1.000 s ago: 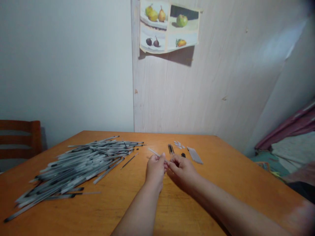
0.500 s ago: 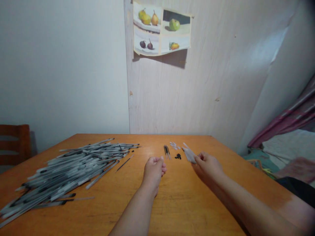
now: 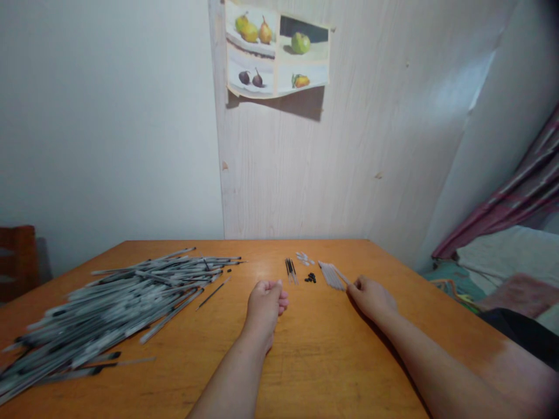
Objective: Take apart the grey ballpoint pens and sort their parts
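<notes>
My left hand (image 3: 264, 302) rests on the orange table (image 3: 314, 361) as a loose fist; whatever is inside it is hidden. My right hand (image 3: 371, 294) is farther right, its fingertips pinched on the near end of a clear pen barrel (image 3: 342, 276) that lies against a small row of clear barrels (image 3: 329, 272). Between my hands lie a few black refills (image 3: 289, 269), some small black caps (image 3: 310, 278) and tiny clear pieces (image 3: 302, 256).
A large heap of grey and black pens (image 3: 117, 299) covers the table's left side. A wooden chair (image 3: 17, 256) stands at the far left. A fruit picture (image 3: 275, 52) hangs on the wall. Bedding and cloth (image 3: 510, 256) lie to the right.
My hands were together at the table's middle. My right hand has moved right to the row of clear barrels with a barrel, and my left hand has sunk onto the table as a fist.
</notes>
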The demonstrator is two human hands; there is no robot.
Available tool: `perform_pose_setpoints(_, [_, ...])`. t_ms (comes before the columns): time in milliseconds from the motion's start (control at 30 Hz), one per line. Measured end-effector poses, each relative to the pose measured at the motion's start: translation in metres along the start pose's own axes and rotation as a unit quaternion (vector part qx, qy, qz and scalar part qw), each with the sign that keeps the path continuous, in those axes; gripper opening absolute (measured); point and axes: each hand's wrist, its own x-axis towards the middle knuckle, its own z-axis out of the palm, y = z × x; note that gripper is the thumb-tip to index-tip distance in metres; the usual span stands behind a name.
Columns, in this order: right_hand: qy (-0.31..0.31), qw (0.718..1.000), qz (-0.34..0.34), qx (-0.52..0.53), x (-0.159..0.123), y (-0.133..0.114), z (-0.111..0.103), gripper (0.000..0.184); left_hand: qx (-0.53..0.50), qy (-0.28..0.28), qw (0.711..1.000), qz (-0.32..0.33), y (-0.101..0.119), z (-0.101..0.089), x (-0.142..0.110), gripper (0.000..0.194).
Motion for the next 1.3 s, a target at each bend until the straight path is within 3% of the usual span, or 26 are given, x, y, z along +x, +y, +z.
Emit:
perform_pose_setpoints(400, [-0.011, 1.000, -0.017, 0.017, -0.004, -0.001, -0.004, 0.033, 0.008, 0.004, 1.000, -0.002, 0.002, 0.002, 0.000, 0.025])
perform_pose_setpoints(933, [-0.003, 0.997, -0.064, 0.037, 0.003, 0.007, 0.007, 0.038, 0.019, -0.003, 1.000, -0.002, -0.001, 0.000, 0.003, 0.028])
perform_pose_setpoints(1300, [0.008, 0.998, -0.054, 0.034, -0.001, 0.004, 0.004, 0.040, 0.026, -0.002, 1.000, -0.009, 0.001, 0.001, 0.002, 0.024])
